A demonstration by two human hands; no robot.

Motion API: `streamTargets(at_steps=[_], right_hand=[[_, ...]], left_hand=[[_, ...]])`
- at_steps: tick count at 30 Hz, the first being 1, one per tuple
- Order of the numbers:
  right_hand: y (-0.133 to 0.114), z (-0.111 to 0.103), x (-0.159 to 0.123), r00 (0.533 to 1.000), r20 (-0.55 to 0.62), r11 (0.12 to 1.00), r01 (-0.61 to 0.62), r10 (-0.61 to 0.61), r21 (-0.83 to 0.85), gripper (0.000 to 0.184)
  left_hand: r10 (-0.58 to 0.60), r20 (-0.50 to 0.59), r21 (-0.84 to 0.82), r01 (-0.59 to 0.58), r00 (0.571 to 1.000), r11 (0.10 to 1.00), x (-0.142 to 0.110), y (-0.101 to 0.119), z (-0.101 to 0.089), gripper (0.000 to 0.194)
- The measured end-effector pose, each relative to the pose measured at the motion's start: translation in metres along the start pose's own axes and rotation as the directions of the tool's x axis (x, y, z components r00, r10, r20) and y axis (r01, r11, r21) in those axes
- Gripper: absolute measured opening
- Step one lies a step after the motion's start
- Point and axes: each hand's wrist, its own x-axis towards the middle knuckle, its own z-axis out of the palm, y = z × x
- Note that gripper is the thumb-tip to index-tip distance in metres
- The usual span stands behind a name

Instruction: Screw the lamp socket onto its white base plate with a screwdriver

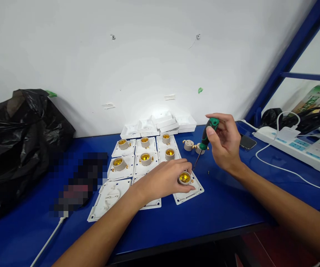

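My left hand (167, 176) curls its fingers and thumb round a lamp socket (184, 178) with a brass-coloured inside, seated on a white square plate (190, 193). My right hand (225, 139) grips a green and black screwdriver (210, 131). Its shaft slants down toward the socket's far side; whether the tip touches anything is hard to make out. Left of and behind my left hand, several white plates carry similar sockets (145, 158). A plate without a socket (112, 197) lies at the front left, and another is partly covered by my left forearm.
Loose sockets (188, 145) and a small screw (208, 172) lie near my right hand. White box covers (160, 124) stack against the wall. A black plastic bag (23, 148) fills the left; a phone (248, 141) and a power strip (299, 146) with white cables are at right.
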Motion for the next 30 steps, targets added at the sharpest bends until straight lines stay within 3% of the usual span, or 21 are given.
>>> streamTargets(at_steps=[7,16,22,30], right_hand=[[0.007,-0.003,0.005,0.998,-0.055,0.995,-0.011,0.006,-0.096,0.025],[0.014,-0.002,0.003,0.989,0.146,0.979,0.041,-0.012,-0.198,0.027],[0.021,-0.006,0.007,0.994,0.109,0.982,0.004,0.017,-0.19,0.027],[0.023,-0.006,0.01,0.997,0.077,0.985,-0.011,0.025,-0.172,0.025]], left_hand=[[0.006,-0.009,0.023,-0.005,1.0,1.0,0.0,0.0,0.002,0.028],[0.048,-0.044,0.211,-0.038,0.998,0.977,-0.002,0.007,0.003,0.037],[0.083,-0.097,0.299,-0.051,0.992,0.953,-0.002,0.008,0.003,0.046],[0.003,-0.041,0.217,0.006,0.999,0.976,-0.003,0.006,-0.001,0.032]])
